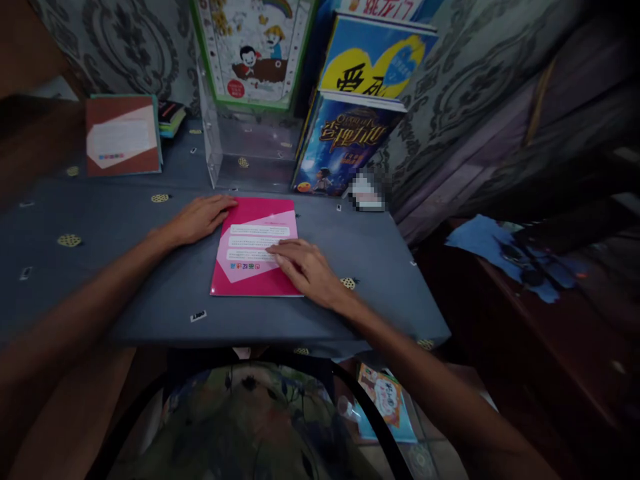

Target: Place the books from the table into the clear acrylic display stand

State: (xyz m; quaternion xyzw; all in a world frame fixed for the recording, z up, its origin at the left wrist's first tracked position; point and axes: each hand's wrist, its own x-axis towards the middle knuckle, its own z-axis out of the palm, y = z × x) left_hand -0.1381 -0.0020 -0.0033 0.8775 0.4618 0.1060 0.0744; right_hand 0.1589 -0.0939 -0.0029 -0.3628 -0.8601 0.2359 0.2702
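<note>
A bright pink book (260,281) lies closed and flat near the front of the table, its printed text upside down to me. At its upper left corner, my left hand (203,219) rests with the fingers stretched over the cover's edge. My right hand (305,267) lies across the book's right side, fingers extended onto the pale printed panel. Neither hand grips anything; both stay flat on the cover.
Behind the pink book stands a clear acrylic rack (250,150) with a green-edged picture book (250,60). Beside it lean a blue book (350,140) and a yellow-and-blue book (377,57). A brown book (123,160) lies at the left. Another book (385,403) is below the table.
</note>
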